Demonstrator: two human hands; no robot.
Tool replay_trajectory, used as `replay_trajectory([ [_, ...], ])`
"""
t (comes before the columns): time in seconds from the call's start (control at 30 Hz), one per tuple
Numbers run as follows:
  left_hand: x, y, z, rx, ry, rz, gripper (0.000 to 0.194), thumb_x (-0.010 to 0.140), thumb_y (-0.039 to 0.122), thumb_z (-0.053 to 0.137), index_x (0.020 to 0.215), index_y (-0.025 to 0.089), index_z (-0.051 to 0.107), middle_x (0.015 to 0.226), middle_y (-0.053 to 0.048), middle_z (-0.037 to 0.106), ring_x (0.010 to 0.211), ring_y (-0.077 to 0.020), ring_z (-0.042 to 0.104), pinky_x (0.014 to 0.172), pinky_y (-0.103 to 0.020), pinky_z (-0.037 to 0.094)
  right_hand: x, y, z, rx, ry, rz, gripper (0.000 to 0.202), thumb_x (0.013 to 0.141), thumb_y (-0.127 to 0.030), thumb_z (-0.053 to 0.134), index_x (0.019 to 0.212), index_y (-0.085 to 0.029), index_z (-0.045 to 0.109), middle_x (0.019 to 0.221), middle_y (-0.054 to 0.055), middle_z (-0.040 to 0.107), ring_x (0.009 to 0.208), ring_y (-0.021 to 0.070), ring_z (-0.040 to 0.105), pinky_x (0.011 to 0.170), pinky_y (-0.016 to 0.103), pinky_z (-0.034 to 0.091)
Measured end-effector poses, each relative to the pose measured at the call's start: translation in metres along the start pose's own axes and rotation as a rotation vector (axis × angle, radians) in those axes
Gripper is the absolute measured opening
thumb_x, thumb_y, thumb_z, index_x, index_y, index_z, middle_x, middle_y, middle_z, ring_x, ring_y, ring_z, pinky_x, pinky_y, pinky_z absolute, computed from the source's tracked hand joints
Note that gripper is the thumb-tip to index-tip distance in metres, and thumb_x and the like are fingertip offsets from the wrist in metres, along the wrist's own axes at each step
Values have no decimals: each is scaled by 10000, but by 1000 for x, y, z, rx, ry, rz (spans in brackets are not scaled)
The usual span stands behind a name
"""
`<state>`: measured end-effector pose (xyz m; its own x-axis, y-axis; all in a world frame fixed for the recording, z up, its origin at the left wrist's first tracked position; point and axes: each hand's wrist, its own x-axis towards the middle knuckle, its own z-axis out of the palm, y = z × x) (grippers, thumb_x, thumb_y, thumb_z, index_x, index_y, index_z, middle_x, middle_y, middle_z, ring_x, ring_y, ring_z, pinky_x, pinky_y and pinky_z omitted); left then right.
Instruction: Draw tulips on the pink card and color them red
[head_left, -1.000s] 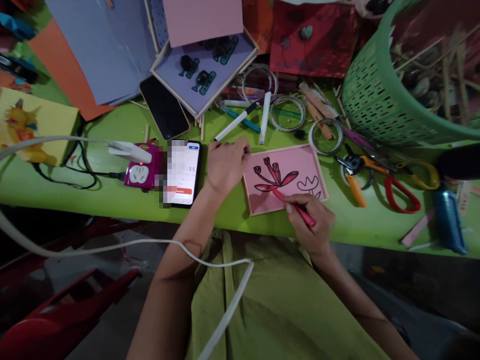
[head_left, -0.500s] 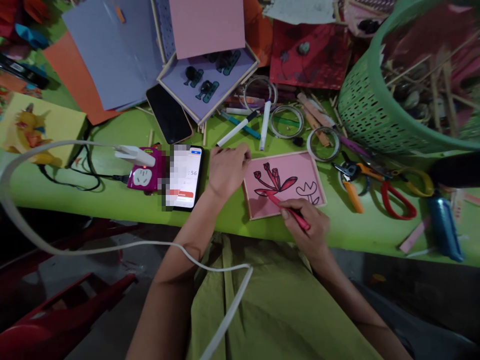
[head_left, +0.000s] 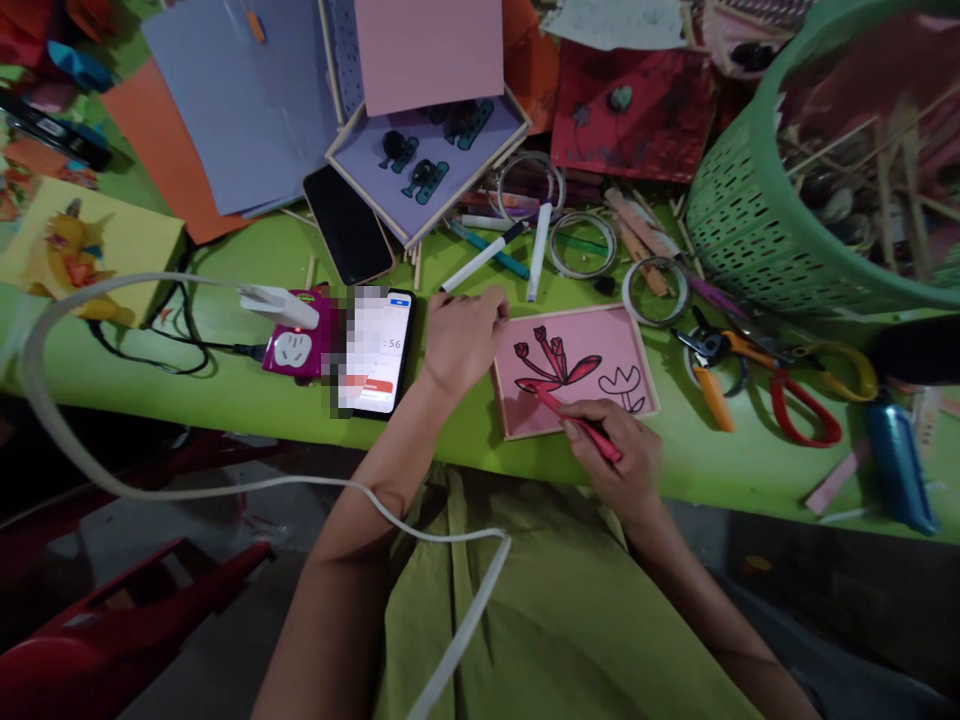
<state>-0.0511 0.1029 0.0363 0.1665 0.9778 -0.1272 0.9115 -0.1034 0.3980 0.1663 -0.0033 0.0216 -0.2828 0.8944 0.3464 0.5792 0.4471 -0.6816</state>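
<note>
In my right hand (head_left: 619, 450) is a red marker (head_left: 592, 437), its tip on the lower left leaf of a flower drawing. The drawing is on a pink panel (head_left: 517, 425) with a thin wooden frame; its left flower and leaves are red with black outlines, and the right flower is only outlined. My left hand (head_left: 466, 338) rests at the panel's upper left corner, fingers curled; whether they hold anything is hidden. Just left of that hand lies a lit phone (head_left: 382, 350).
Behind the panel are white markers (head_left: 538, 252), tape rolls (head_left: 583, 245) and a dark phone (head_left: 348, 225). Pliers and scissors (head_left: 806, 408) lie at right, below a green basket (head_left: 742, 215). A white cable (head_left: 285, 482) crosses over my left forearm.
The view has shifted slightly, so the table items appear a little further right. The marker stays in my right hand on the same leaf, and my left hand keeps its place by the panel.
</note>
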Motion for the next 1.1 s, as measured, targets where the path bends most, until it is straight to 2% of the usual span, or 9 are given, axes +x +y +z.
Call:
replay_trajectory([
  [0.33, 0, 0, 0, -8, -22, -15, 177, 1073, 212, 553, 1141, 238, 715, 998, -47, 835, 1035, -266, 773, 1089, -465, 420, 1, 2, 1, -12, -75, -48, 164, 989, -150, 642, 1106, -255, 690, 920, 29, 810, 755, 193, 766, 666, 300, 582],
  [0.63, -1, -1, 2, -23, 27, 9, 163, 1065, 217, 552, 1100, 245, 708, 973, -48, 835, 979, -249, 771, 1059, -460, 443, 2, 1, 0, -17, -105, -59, 169, 991, -163, 643, 1117, -263, 695, 954, 35, 821, 808, 211, 784, 695, 322, 597],
  [0.93, 0, -1, 2, -22, 19, 5, 160, 1063, 235, 549, 1098, 265, 703, 981, -41, 836, 986, -256, 768, 1067, -459, 435, 1, 2, 1, 2, -108, -35, 182, 972, -168, 639, 1100, -271, 718, 933, 35, 825, 799, 228, 785, 693, 355, 602],
  [1.1, 0, -1, 2, -9, 12, -1, 175, 1058, 234, 540, 1105, 258, 707, 978, -42, 837, 998, -270, 769, 1063, -463, 433, 0, 0, 0, -5, -32, -3, 153, 969, -153, 641, 1053, -264, 706, 903, 28, 818, 758, 207, 771, 672, 330, 580],
])
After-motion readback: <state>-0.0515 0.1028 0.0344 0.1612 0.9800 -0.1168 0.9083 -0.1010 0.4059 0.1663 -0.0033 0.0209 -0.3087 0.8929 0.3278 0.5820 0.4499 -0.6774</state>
